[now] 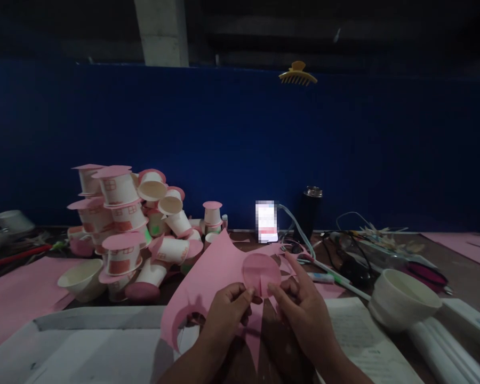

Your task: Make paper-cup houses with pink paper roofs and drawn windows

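Note:
Between my two hands is a round pink paper disc [256, 266], held up by its lower edge. A line or slit runs from about its middle down to that edge. My left hand [230, 306] pinches it on the left between thumb and fingers. On the right, my right hand [300, 301] pinches the same disc, its index finger stretched upward. Behind and below lies a larger pink paper sheet [208, 266] with curved cut edges. To the left stand stacked paper cups [120, 189] with pink paper discs on them and little windows and doors drawn in red.
A white tray [92, 349] lies front left, with a pale bowl [81, 280] behind it. Another bowl [404, 298] stands right, beside a printed page [364, 336]. A lit phone [266, 221], a dark bottle [310, 213] and cables are at the back, before a blue partition [224, 133].

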Motion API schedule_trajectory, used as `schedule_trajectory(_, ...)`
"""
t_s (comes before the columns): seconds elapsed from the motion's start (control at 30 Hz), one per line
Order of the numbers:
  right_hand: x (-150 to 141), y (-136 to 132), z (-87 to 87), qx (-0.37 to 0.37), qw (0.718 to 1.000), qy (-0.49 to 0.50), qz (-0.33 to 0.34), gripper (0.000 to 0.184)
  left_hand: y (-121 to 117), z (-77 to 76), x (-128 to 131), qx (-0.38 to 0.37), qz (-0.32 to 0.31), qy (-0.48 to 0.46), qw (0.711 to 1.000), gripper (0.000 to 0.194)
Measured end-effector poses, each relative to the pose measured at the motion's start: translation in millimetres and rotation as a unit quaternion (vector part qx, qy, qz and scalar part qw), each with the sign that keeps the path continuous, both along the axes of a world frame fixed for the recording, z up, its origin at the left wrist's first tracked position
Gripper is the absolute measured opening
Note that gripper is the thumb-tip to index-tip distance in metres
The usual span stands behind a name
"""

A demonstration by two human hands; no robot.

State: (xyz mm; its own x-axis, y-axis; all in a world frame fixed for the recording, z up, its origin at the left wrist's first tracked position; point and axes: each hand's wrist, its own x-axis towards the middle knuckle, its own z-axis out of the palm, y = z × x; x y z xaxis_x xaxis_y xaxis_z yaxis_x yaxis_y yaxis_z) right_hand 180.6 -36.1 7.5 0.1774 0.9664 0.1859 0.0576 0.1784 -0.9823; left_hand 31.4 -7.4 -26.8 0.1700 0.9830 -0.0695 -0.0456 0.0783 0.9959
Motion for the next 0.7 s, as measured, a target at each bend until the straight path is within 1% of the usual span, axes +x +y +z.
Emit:
schedule_trajectory(0.13, 0.0, 1.0, -0.1, -0.007, 1.0, -0.001, -0.008, 0.079, -4.3, 4.8, 1.2, 0.001, 0.012, -0.006, 1.0, 0.039)
schedule_trajectory(0.33, 2.4, 4.4, -2.3, -0.03, 0.999, -0.016, 0.003, 0.068, -9.5, 10.4, 1.9, -0.01, 0.018, 0.0, 1.0, 0.038)
schedule_trajectory(0.4, 2.3, 4.5, -2.3, -0.037, 0.999, -0.01, 0.009, 0.065, -10.2, 11.2, 2.2, -0.01, 0.017, 0.002, 1.0, 0.038)
schedule_trajectory(0.5, 1.3, 3.7, -1.4, -0.043, 0.999, 0.002, 0.01, 0.065, -10.5, 11.6, 2.6, -0.014, 0.016, 0.001, 1.0, 0.038)
schedule_trajectory(0.7, -1.5, 2.8, 3.2, -0.047, 0.999, -0.018, 0.002, 0.061, -11.0, 11.2, 2.1, -0.016, 0.015, 0.006, 1.0, 0.039)
